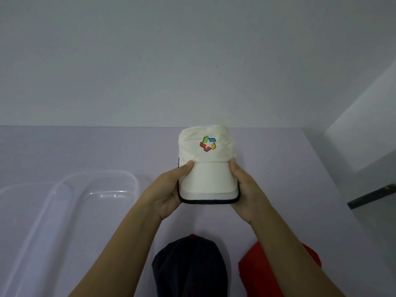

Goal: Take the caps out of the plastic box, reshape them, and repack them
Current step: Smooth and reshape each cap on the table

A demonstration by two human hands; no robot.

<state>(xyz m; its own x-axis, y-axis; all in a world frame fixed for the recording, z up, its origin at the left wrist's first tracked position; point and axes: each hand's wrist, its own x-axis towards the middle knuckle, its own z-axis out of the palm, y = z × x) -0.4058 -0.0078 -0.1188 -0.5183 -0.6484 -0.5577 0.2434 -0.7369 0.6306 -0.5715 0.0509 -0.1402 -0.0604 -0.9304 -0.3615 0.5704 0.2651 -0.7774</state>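
Lilac table (pixel 278 159) ran back to a plain pale wall (pixel 150 61). Both hands were raised over it with one white cap (pixel 206 155) gripped between them, clear of the table. Left hand (pixel 169 189) clamped the left edge of the brim (pixel 209 179): left thumb (pixel 186 168) lay on top by the seam where brim met crown, and the other fingers curled underneath, mostly hidden. Right hand (pixel 244 189) did the same on the right edge, with right thumb (pixel 233 166) on top and the rest wrapped below, out of sight. Neither hand was slack; both pinched the brim. Brim pointed back toward the person, and the crown stood beyond the thumb tips, creased and a bit slumped. Multicoloured logo (pixel 207 144) sat on the crown front, above and between the two thumbs. The brim's near edge showed a white mesh strip and dark piping, below the thumbs and between the palms. Clear box (pixel 132 179) sat on the table left of the left-hand fingers, well apart from them, open side up. Another clear piece (pixel 12 189) lay just left of the box, cut by the frame edge; could not tell if it was a lid. Navy cap (pixel 190 266) lay on the table below the hands, between the forearms, with its red button (pixel 192 236) at the end nearest the fingers. Red cap (pixel 257 266) lay just right of it with a narrow gap between, partly covered by the right forearm. Dark object (pixel 370 195) lay far right of the right-hand fingers, too small to identify.
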